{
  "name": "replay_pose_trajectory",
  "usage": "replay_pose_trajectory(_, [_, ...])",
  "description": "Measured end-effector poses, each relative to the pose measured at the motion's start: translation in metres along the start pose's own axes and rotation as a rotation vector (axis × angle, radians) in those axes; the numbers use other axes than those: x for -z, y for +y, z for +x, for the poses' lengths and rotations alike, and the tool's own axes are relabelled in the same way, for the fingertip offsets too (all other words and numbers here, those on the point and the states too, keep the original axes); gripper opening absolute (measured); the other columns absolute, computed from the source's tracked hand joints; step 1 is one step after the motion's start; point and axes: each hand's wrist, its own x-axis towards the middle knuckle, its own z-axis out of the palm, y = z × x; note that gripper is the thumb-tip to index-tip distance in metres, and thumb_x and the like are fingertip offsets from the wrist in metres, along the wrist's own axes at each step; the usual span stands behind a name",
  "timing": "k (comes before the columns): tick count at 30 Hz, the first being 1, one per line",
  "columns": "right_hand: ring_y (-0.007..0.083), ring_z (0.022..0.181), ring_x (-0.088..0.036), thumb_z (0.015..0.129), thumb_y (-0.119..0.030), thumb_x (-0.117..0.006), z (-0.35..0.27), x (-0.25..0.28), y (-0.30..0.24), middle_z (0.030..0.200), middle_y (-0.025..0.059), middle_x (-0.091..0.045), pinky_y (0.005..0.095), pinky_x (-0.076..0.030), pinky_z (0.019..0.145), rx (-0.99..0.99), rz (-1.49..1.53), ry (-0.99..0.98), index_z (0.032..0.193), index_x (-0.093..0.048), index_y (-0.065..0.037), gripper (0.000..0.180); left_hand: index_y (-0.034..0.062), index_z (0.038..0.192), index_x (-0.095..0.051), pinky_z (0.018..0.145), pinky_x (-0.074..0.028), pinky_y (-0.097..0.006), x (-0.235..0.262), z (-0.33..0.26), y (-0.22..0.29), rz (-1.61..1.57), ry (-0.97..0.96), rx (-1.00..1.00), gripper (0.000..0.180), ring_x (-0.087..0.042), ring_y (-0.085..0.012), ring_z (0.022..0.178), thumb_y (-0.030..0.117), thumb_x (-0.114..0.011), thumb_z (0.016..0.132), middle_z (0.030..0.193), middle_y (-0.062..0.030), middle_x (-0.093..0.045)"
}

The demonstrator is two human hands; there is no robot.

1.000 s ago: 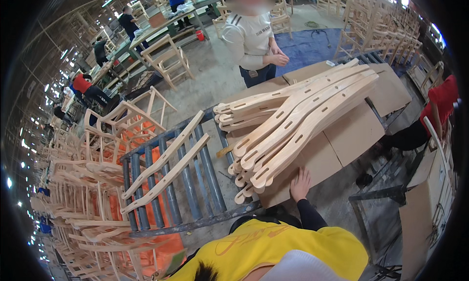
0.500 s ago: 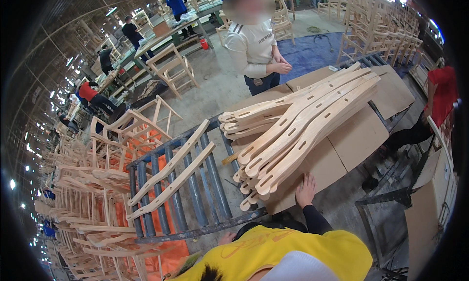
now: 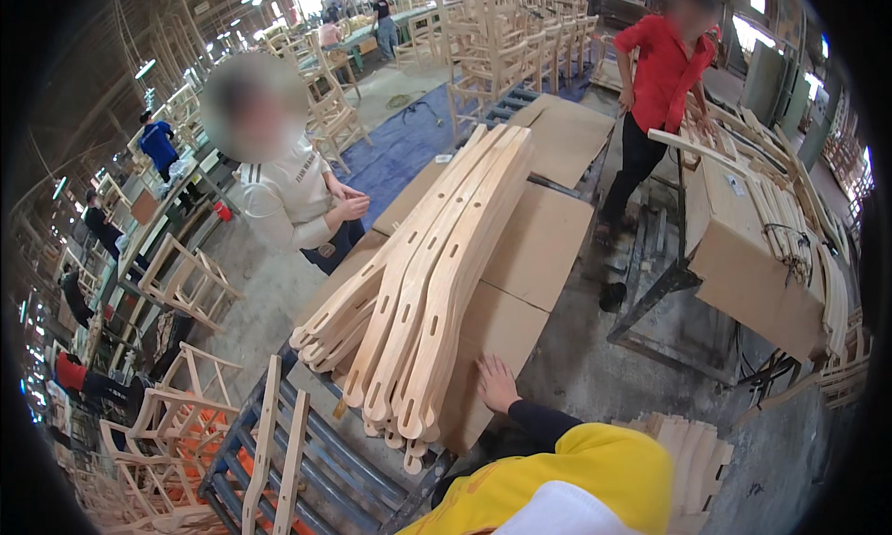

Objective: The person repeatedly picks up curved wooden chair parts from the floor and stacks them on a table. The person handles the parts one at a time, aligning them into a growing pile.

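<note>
My right hand (image 3: pixel 499 383) lies flat on a cardboard sheet (image 3: pixel 520 298), fingers apart, holding nothing. Just to its left is a stack of curved wooden chair legs (image 3: pixel 423 289) with oval slots cut along them, fanned out lengthwise over the cardboard. The hand does not touch the stack. My left hand is out of sight behind the yellow sleeve and the lower edge. Two loose wooden pieces (image 3: pixel 290 461) rest across the bars of the dark metal roller frame (image 3: pixel 358 470) at the lower left.
Across the cardboard stands a person in a white top (image 3: pixel 288 196), hands together. Another in a red shirt (image 3: pixel 660 70) stands by a cardboard-covered bench (image 3: pixel 757 247) with bundled wood strips. Wooden chair frames (image 3: pixel 195 279) crowd the left. Cut wood pieces (image 3: pixel 688 461) are stacked lower right.
My view has swung to the right, bringing the red-shirted person and the bench further in. My left hand has dropped out of sight. My right hand stays on the cardboard.
</note>
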Motion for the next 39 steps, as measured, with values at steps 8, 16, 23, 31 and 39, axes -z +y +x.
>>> replay_pose_trajectory(8, [0.04, 0.141, -0.031, 0.085, -0.026, -0.061, 0.006, -0.001, 0.004, 0.155, 0.0171, -0.031, 0.0504, -0.029, 0.113, 0.058, 0.01, -0.04, 0.147, -0.037, -0.011, 0.068, 0.0111, 0.122, -0.063, 0.092, -0.049, -0.035, 0.005, 0.006, 0.004, -0.012, -0.049, -0.02, 0.038, -0.063, -0.0244, 0.108, 0.022, -0.064, 0.085, 0.121, -0.0088, -0.063])
replay_pose_trajectory(16, [0.0383, 0.142, -0.031, 0.084, -0.027, -0.061, 0.007, -0.003, 0.005, 0.155, 0.0182, -0.03, 0.048, -0.029, 0.114, 0.06, -0.057, -0.074, 0.148, -0.036, -0.01, 0.07, 0.0081, 0.121, -0.064, 0.091, -0.049, -0.034, 0.015, -0.009, -0.014, -0.022, -0.067, -0.027, 0.037, -0.064, -0.023, 0.106, 0.018, -0.064, 0.086, 0.118, -0.0097, -0.065])
replay_pose_trajectory(23, [0.038, 0.144, -0.027, 0.085, -0.027, -0.061, 0.008, 0.0, -0.001, 0.157, 0.0182, -0.027, 0.0494, -0.027, 0.115, 0.033, -0.054, -0.125, 0.15, -0.033, -0.01, 0.073, 0.0054, 0.121, -0.064, 0.091, -0.049, -0.033, 0.021, -0.033, -0.035, -0.047, -0.086, -0.009, 0.036, -0.065, -0.0218, 0.104, 0.014, -0.065, 0.086, 0.116, -0.0106, -0.067])
replay_pose_trajectory(31, [0.0385, 0.145, -0.025, 0.085, -0.027, -0.061, 0.013, 0.004, 0.002, 0.158, 0.0178, -0.025, 0.0496, -0.026, 0.115, 0.049, -0.033, -0.158, 0.151, -0.031, -0.011, 0.074, 0.0024, 0.12, -0.064, 0.091, -0.049, -0.032, 0.036, -0.054, -0.017, -0.14, -0.115, -0.06, 0.035, -0.066, -0.0204, 0.102, 0.01, -0.066, 0.086, 0.113, -0.0115, -0.069])
replay_pose_trajectory(39, [0.0389, 0.143, -0.03, 0.086, -0.03, -0.061, 0.015, 0.009, 0.003, 0.157, 0.0187, -0.027, 0.0501, -0.031, 0.112, 0.051, -0.077, -0.242, 0.15, -0.032, -0.01, 0.073, -0.0015, 0.115, -0.066, 0.091, -0.049, -0.033, 0.129, -0.103, 0.24, -0.165, -0.115, -0.709, 0.028, -0.066, -0.0214, 0.101, 0.005, -0.064, 0.088, 0.11, -0.0129, -0.07])
